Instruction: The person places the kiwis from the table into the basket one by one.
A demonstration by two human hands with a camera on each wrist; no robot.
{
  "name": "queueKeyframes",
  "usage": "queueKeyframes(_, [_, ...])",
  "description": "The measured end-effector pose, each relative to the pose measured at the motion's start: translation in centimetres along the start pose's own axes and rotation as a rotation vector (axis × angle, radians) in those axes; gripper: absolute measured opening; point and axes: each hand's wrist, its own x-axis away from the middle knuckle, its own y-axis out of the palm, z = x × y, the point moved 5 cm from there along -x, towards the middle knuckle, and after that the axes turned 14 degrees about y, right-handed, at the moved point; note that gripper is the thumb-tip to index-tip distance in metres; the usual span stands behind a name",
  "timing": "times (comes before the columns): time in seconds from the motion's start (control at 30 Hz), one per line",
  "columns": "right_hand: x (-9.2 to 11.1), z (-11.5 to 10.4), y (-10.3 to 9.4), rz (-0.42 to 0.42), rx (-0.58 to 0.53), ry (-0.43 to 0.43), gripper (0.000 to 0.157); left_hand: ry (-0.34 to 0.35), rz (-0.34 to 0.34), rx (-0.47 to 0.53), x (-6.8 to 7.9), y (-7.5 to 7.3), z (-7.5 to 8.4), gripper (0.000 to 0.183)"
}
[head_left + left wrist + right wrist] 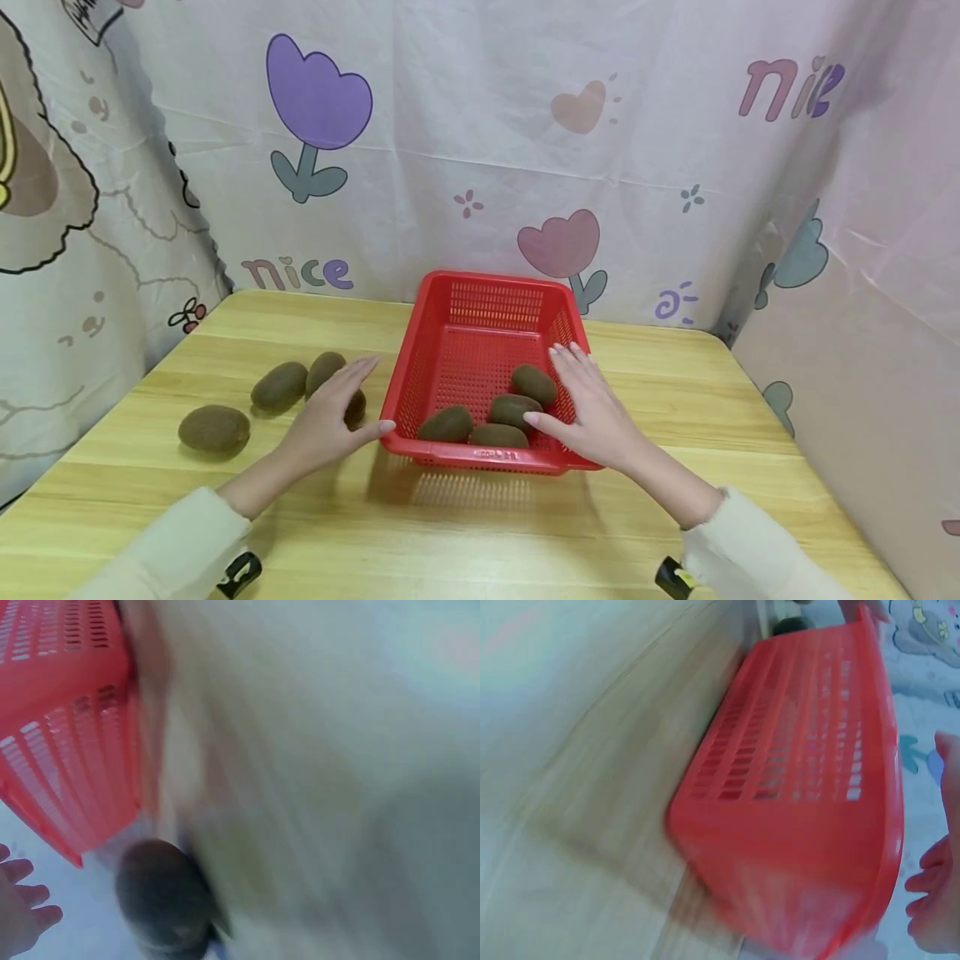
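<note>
A red plastic basket [491, 333] with slotted walls stands at mid-table, several brown kiwifruit [534, 385] gathered at its near end. My left hand [322, 429] is at the basket's left near corner, fingers straight and thumb tip right at the rim. Over the right near part of the basket, my right hand [600, 412] has its fingers extended and its thumb overlapping the kiwis in the head view. Neither hand grips anything. Left of the basket, more kiwis [280, 387] lie on the table, one partly hidden behind my left hand. The right wrist view shows the basket wall [780, 750] close up.
The wooden table [465, 542] meets a printed cloth [450, 108] behind it, and further cloth hangs at both sides. One kiwi [214, 429] lies farthest left, apart from the others. Dark wrist bands [240, 573] show at the sleeves.
</note>
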Motion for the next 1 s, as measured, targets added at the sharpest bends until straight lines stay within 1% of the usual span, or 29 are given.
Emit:
queueKeyframes(0.13, [0.4,2.3,-0.1,-0.036,0.080,0.082,0.101,-0.018,0.048,-0.022,1.3,-0.3,-1.1,0.075])
queueKeyframes(0.27, [0.7,3.7,-0.1,-0.078,0.097,0.110,0.107,-0.060,0.074,-0.026,2.5,-0.7,-2.2,0.069])
queueKeyframes(0.33, [0.9,4.2,-0.1,-0.087,0.098,0.104,0.109,-0.087,0.071,-0.036,3.1,-0.8,-2.8,0.068])
queueKeyframes(0.4, [1.1,4.4,0.0,-0.093,0.097,0.093,0.110,-0.117,0.052,-0.045,3.6,-0.7,-3.3,0.069])
queueKeyframes(0.47, [1.3,4.6,0.1,-0.097,0.099,0.085,0.110,-0.150,0.026,-0.046,4.0,-0.4,-3.9,0.071])
queueKeyframes(0.53, [1.5,4.8,0.3,-0.103,0.100,0.083,0.111,-0.167,0.017,-0.039,4.4,-0.1,-4.2,0.072])
queueKeyframes(0.6, [1.5,5.0,0.5,-0.113,0.097,0.089,0.112,-0.165,0.030,-0.038,4.6,0.1,-4.4,0.071])
queueKeyframes(0.77, [1.6,5.3,0.7,-0.133,0.076,0.099,0.113,-0.104,0.117,-0.063,4.7,0.2,-4.6,0.060])
queueKeyframes(0.83, [1.5,5.4,0.8,-0.141,0.069,0.098,0.115,-0.093,0.140,-0.073,4.6,0.2,-4.5,0.058])
queueKeyframes(0.9, [1.4,5.5,0.9,-0.153,0.065,0.102,0.117,-0.094,0.151,-0.076,4.6,0.2,-4.5,0.056])
queueKeyframes(1.0, [1.3,5.5,0.9,-0.168,0.066,0.099,0.120,-0.116,0.146,-0.066,4.7,0.2,-4.6,0.054])
